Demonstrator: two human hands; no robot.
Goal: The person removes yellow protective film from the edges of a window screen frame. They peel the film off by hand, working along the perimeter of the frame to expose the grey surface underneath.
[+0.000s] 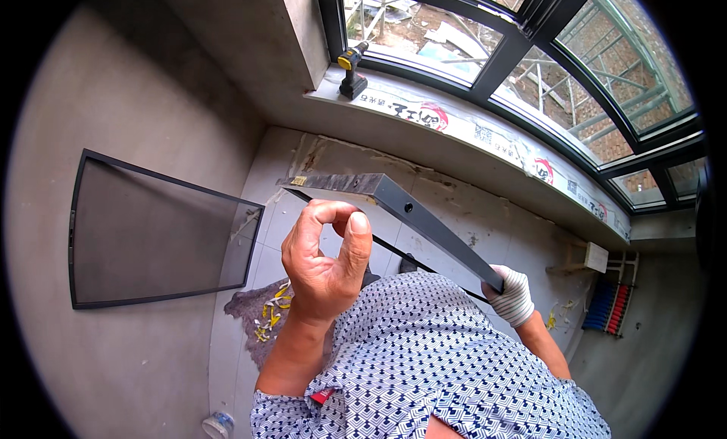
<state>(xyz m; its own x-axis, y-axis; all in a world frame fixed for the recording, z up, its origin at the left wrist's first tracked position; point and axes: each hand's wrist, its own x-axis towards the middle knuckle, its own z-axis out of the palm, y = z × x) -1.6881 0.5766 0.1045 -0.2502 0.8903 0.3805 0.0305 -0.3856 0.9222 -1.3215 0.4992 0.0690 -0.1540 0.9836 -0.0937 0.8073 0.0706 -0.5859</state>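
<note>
A dark grey metal frame (435,231), with a round hole near its corner, is tilted in front of my body. My right hand (512,295), in a white striped glove, grips its lower right end. My bare left hand (326,257) is raised by the frame's far bar, in front of it in this view. Its thumb and index finger are curled together in a pinch. Whatever lies between those fingertips, if anything, is too small or hidden to name. A yellow sticker (298,181) is on the far bar's left end.
A dark-framed mesh screen (163,227) leans against the left wall. On the covered windowsill (454,128) stands a yellow and black cordless drill (352,71). Yellow and white scraps (271,314) lie on a grey mat. Red and blue pipe fittings (609,306) are at the right.
</note>
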